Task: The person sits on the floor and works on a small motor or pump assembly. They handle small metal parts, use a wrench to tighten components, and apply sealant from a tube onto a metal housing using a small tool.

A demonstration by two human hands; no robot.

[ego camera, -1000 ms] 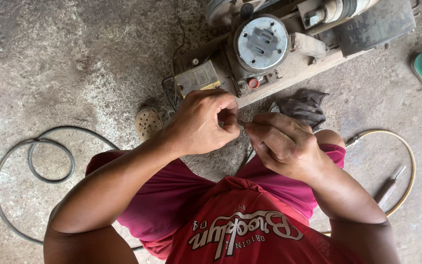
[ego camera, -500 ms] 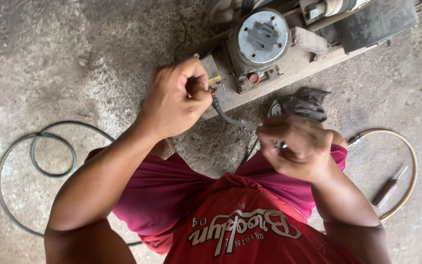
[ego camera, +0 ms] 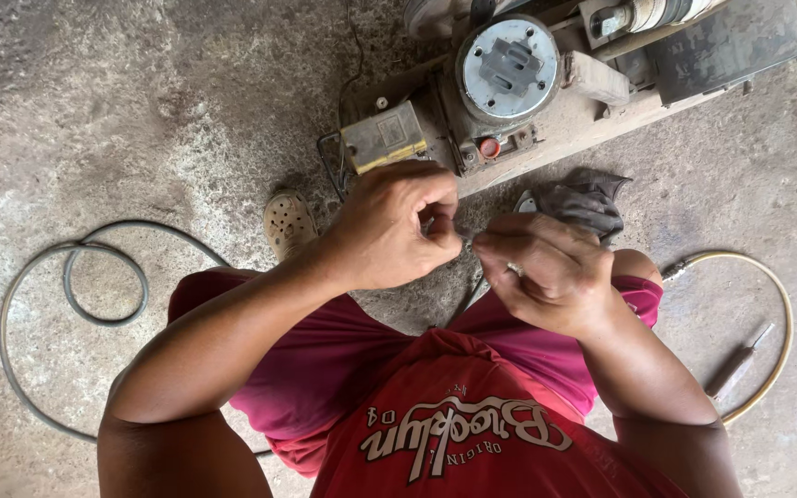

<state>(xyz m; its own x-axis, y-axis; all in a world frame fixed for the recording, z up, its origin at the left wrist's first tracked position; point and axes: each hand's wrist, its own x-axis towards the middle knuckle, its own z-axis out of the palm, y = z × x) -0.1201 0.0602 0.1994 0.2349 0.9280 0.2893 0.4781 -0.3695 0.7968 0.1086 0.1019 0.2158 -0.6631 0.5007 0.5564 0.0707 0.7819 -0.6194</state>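
left hand (ego camera: pixel 389 231) has drawn back from the grey motor unit (ego camera: pixel 509 78) to meet right hand (ego camera: pixel 546 272); both sets of fingers pinch a thin wire end (ego camera: pixel 466 238), its axis horizontal between them.

Soft, even daylight; faint shadows under forearms; no glare; sharp centre, mild wide-angle stretch at edges.
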